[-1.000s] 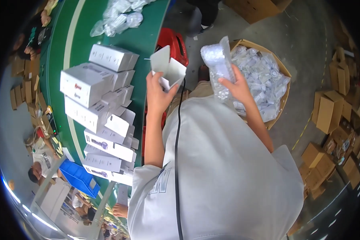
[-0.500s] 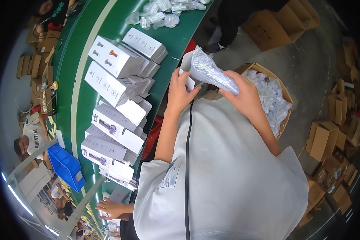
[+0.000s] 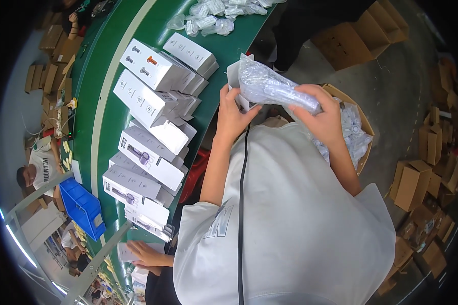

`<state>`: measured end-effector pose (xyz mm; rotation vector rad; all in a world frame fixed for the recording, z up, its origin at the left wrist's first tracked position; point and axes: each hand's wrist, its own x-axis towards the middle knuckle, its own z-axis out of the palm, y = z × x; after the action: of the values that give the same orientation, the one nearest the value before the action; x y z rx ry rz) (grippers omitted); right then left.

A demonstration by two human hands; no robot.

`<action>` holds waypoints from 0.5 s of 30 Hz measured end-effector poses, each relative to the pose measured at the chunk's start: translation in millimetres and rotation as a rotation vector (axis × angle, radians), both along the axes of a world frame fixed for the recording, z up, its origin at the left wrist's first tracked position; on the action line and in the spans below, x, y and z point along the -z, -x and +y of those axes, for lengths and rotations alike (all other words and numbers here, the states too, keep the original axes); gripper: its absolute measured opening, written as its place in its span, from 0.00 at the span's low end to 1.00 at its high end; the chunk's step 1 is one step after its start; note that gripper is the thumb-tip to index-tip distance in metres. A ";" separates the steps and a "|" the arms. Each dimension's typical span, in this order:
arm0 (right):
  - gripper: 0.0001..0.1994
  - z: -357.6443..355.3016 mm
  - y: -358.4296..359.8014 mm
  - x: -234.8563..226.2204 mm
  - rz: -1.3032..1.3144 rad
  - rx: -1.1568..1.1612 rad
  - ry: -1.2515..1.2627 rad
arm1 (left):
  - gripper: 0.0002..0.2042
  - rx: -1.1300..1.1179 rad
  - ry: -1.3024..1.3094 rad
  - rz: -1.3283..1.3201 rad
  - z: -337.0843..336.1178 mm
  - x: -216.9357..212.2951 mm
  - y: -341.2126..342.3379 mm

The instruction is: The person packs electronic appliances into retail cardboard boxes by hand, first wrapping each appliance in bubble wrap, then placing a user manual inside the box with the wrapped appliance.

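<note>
My right hand (image 3: 321, 114) grips the narrow end of a long bundle in clear bubble wrap (image 3: 272, 84), its wider end pointing up and to the left. What lies inside the wrap is too blurred to tell. My left hand (image 3: 233, 113) is closed around a small white carton (image 3: 232, 75), mostly hidden behind the bundle. The bundle's wide end meets the carton's upper side; whether it is inside cannot be made out. Both hands are in front of my body, just off the green table's edge.
White cartons (image 3: 142, 99) stand in rows on the green table (image 3: 216, 94), several with raised flaps. Bagged parts (image 3: 213, 15) lie at its far end. A large cardboard box (image 3: 364, 119) of bagged pieces stands by my right arm. A blue bin (image 3: 81, 208) and another person's hand (image 3: 145, 253) are at left.
The bundle has tipped flatter, its narrow end moving right and slightly down with my right hand. My left hand and the carton stay nearly in place. The other person's hand has moved upward slightly.
</note>
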<state>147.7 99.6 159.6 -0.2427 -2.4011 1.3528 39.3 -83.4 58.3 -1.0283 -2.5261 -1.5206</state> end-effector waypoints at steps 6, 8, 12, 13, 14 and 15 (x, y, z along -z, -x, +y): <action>0.15 17.0 -2.6 13.0 0.039 0.207 0.591 | 0.36 -0.034 0.039 -0.042 -1.9 4.8 -3.6; 0.14 27.2 -4.9 7.3 0.039 0.228 0.859 | 0.36 -0.039 0.059 -0.039 0.5 4.1 -4.4; 0.14 39.5 -4.8 23.6 -0.145 0.077 0.994 | 0.35 0.035 0.037 -0.024 3.2 1.5 -0.8; 0.14 40.6 -4.5 27.6 -0.140 0.078 0.993 | 0.35 0.069 0.026 -0.027 1.7 3.8 0.5; 0.13 41.5 -4.3 31.8 -0.189 0.093 0.955 | 0.34 0.104 0.016 -0.031 0.5 4.7 1.5; 0.13 42.2 -4.2 35.1 -0.238 0.107 0.916 | 0.34 0.138 0.007 -0.035 0.3 5.8 2.1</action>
<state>151.9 141.8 124.5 -0.7826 -1.7096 2.3784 37.3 -83.1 52.5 -1.2108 -2.5332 -1.5770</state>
